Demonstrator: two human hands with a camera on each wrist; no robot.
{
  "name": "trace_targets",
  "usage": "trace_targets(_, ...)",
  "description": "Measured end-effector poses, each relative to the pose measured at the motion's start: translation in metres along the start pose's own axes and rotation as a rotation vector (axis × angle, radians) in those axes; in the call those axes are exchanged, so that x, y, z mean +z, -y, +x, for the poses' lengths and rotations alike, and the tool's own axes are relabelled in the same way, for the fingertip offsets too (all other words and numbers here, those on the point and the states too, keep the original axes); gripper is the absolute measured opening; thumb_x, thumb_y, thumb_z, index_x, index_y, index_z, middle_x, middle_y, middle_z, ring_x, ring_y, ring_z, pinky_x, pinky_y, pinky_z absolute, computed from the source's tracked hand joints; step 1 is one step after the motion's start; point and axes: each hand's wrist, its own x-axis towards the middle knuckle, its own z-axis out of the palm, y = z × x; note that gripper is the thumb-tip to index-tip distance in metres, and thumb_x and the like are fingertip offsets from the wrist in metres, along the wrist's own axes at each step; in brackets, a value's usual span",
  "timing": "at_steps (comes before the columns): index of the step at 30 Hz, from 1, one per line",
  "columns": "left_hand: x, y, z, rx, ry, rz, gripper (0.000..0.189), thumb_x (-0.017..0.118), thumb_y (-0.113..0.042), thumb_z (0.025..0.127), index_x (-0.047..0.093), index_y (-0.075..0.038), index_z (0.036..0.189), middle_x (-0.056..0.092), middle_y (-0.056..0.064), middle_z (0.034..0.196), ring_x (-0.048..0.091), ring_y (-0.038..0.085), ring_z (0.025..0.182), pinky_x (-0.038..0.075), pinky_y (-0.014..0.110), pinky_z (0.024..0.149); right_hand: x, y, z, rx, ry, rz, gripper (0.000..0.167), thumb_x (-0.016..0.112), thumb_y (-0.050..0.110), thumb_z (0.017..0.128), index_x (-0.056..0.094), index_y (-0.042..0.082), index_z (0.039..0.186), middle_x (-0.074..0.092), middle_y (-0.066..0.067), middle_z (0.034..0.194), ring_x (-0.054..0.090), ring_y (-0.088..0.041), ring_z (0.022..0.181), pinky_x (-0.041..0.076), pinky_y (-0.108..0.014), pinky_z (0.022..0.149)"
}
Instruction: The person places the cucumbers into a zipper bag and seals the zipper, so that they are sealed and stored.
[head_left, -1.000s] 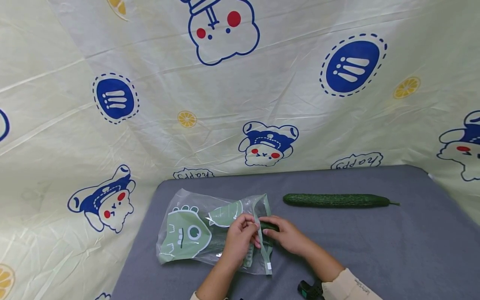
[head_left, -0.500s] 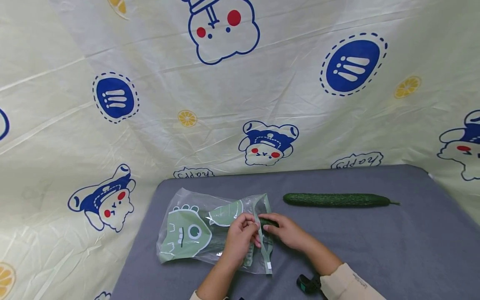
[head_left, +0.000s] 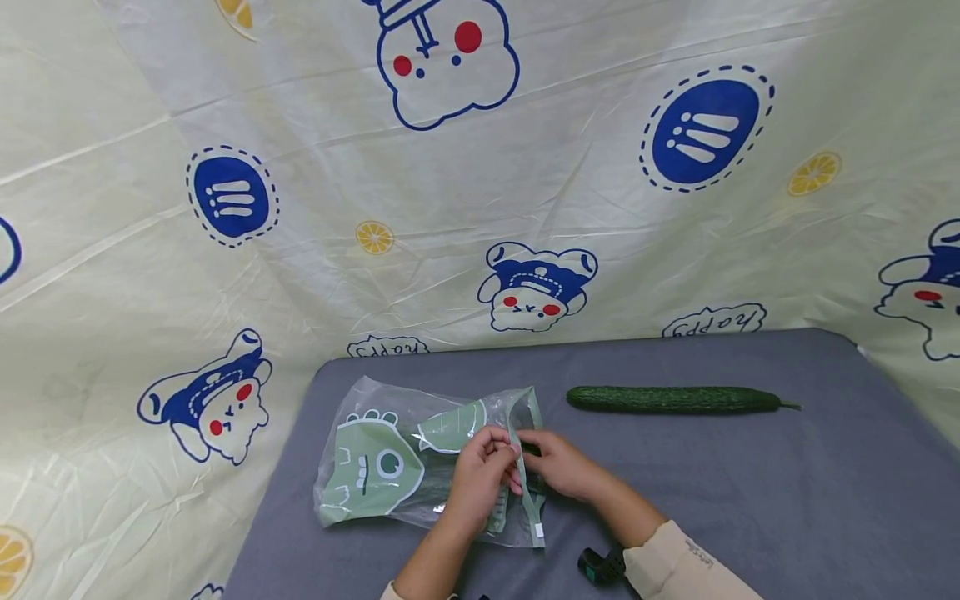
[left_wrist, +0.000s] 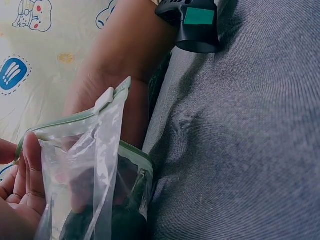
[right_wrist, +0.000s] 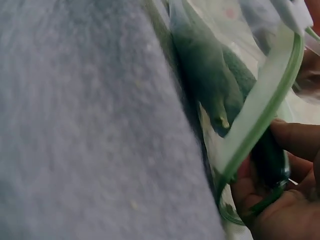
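Observation:
A clear zip bag [head_left: 375, 479] with green cartoon print lies on the table, its mouth facing right. My left hand [head_left: 480, 475] pinches the upper edge of that mouth. At the opening, my right hand [head_left: 570, 468] grips the stem end of a cucumber [right_wrist: 270, 157], whose other end runs into the bag. Beside it, another cucumber [right_wrist: 200, 65] shows through the plastic in the right wrist view. A white slider [left_wrist: 104, 101] sits on the zip strip in the left wrist view. Part of the gripped cucumber is hidden by fingers and bag.
A long cucumber [head_left: 675, 400] lies crosswise on the grey cloth-covered table [head_left: 712, 483], behind and right of the bag. A pale patterned sheet [head_left: 465, 183] hangs behind the table. A black wrist camera [head_left: 602, 567] is on the right forearm.
My right hand has moved slightly left toward the bag's mouth, and less of the gripped cucumber shows outside it. The left hand and the bag have stayed nearly still.

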Motion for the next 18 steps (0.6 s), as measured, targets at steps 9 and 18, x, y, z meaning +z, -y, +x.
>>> trace_targets(9,0.0004,0.0007,-0.0008,-0.007,-0.013,-0.012,0.024,0.057,-0.001,0.093,0.048,0.016,0.107,0.055,-0.001,0.073,0.056,0.009,0.053,0.054,0.021,0.047,0.0093,-0.0047,0.004,0.037,-0.017,0.237,0.033,0.056,0.011,0.101,0.059,-0.006,0.13,0.067,-0.023,0.126,0.062,-0.015,0.11,0.05,-0.016,0.09)
trace_targets(18,0.0002,-0.0011,0.0003,0.004,-0.011,-0.009,0.023,0.057,-0.001,0.093,0.049,0.016,0.106,0.055,-0.001,0.072,0.056,0.009,0.053,0.054,0.021,0.047,0.0017,-0.0082,-0.0008,0.052,-0.011,0.23,0.037,0.058,0.011,0.099,0.06,-0.004,0.132,0.062,-0.022,0.132,0.06,-0.017,0.115,0.051,-0.022,0.092)
